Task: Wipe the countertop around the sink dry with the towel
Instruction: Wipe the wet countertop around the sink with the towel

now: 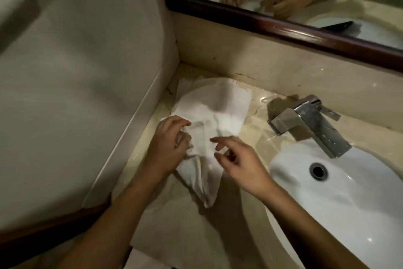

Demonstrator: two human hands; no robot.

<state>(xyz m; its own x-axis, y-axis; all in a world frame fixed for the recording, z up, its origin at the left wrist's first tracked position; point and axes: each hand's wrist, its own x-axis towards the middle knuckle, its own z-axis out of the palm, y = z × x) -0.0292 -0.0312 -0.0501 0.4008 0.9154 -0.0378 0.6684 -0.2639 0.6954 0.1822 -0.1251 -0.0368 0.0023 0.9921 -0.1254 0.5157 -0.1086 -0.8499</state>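
Marble desk (185, 231), wet near faucet (309, 122). White towel (209, 116) lies left of sink (340, 203); our left hand (168, 148) pinches it, right hand (242, 164) loose-fingered, empty. Risk: bunched cloth just smears water.

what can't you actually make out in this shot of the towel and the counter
Head view, the only one:
- Countertop under the towel: covered, wet or dry unknown.
- Left hand fingertips: curled into the cloth, grip unclear.
- Right hand: motion-blurred, contact with the towel uncertain.
- Sink: right side cut by the frame edge.
- Faucet: the spout's outlet is hidden underneath.
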